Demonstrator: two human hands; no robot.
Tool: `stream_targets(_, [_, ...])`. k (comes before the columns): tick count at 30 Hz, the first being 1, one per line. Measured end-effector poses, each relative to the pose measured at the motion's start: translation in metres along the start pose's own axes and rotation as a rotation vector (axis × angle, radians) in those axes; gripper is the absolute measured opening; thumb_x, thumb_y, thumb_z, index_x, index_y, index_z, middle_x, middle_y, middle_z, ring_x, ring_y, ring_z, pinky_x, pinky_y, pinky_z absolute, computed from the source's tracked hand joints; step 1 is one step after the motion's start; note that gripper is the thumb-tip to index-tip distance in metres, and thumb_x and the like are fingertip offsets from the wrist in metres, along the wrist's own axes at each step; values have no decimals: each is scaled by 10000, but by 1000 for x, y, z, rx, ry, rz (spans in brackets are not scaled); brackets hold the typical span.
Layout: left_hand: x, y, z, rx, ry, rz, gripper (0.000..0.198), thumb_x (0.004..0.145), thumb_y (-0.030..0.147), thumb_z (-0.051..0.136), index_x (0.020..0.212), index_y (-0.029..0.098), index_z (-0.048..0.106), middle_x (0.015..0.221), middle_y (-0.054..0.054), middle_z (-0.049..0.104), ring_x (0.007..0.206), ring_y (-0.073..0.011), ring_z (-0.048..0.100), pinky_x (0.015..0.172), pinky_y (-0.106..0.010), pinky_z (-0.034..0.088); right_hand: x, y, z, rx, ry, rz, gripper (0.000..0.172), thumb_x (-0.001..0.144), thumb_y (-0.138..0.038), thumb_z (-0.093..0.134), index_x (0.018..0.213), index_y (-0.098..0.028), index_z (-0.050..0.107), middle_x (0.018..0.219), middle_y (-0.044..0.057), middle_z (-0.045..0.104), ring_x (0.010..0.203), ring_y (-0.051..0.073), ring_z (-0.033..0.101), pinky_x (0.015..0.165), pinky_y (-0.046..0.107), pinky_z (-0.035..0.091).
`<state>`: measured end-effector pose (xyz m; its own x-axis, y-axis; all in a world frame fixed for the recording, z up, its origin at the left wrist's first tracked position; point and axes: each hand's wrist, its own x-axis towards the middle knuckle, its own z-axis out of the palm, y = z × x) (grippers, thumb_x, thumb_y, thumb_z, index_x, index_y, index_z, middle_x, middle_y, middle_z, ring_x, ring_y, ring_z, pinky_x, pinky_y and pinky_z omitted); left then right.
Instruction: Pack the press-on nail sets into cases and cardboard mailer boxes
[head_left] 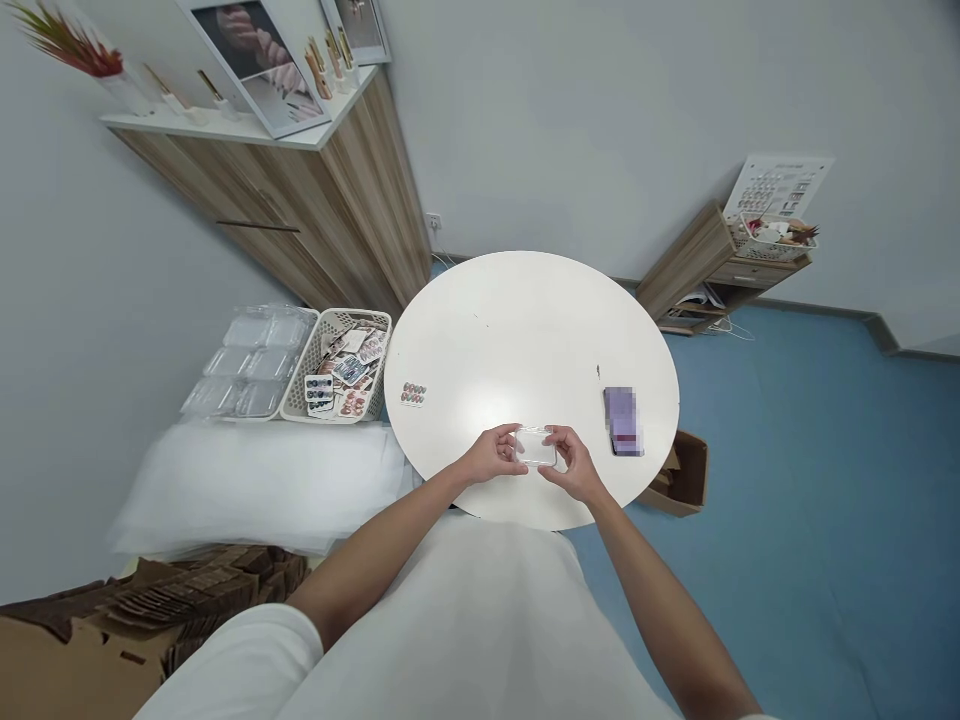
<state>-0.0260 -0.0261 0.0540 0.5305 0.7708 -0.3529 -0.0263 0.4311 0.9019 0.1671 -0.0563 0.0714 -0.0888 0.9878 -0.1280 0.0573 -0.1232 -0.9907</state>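
Note:
A small clear plastic box (pixel 535 447) is held level above the near part of a white round table (pixel 517 310). My left hand (pixel 491 455) grips its left end between thumb and fingers. At the right end, my right hand (pixel 571 464) pinches it the same way. Whether its lid is fully closed I cannot tell. To the left on the tabletop lies a card of press-on nails (pixel 413 394) with reddish and grey pieces in rows.
A purple, partly blurred phone-like item (pixel 622 420) lies on the table's right. Left of the table are a white basket (pixel 292 400) of nail cards, clear plastic boxes (pixel 259 350) and translucent sheets (pixel 255 480). A cardboard box (pixel 694 475) stands on the floor at right.

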Motion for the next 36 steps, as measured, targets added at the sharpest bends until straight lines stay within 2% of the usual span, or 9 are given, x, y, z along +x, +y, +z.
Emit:
stream_targets(6, [-1, 1, 4, -23, 11, -5, 787, 494, 251, 785, 1189, 155, 429, 826, -26, 569, 701, -104, 555, 682, -297, 453, -1, 4, 3, 21, 48, -3, 372, 476, -241, 741, 788, -240, 538, 881, 27, 510, 1071, 225, 454, 857, 353, 407])
stream_targets(15, [-3, -3, 3, -47, 9, 25, 739, 508, 222, 780, 1158, 145, 437, 818, -20, 555, 710, -102, 551, 691, -299, 453, 1, 10, 3, 25, -7, -55, 356, 499, -275, 741, 777, -245, 522, 836, 20, 472, 1044, 235, 455, 809, 349, 411])
stream_targets(27, [-5, -7, -1, -41, -11, 17, 726, 497, 198, 783, 1146, 168, 460, 811, -10, 542, 716, -111, 563, 707, -317, 462, -1, 29, 8, 33, -16, -123, 363, 580, -337, 709, 837, -243, 470, 815, 19, 462, 1011, 221, 471, 816, 370, 413])
stream_targets(36, [-2, 3, -6, -41, -4, 37, 762, 513, 183, 774, 1193, 199, 432, 854, -25, 551, 793, -142, 569, 746, -347, 456, 13, 17, 2, -14, -70, -199, 376, 559, -266, 727, 865, -234, 510, 937, 47, 436, 1061, 224, 449, 829, 367, 435])
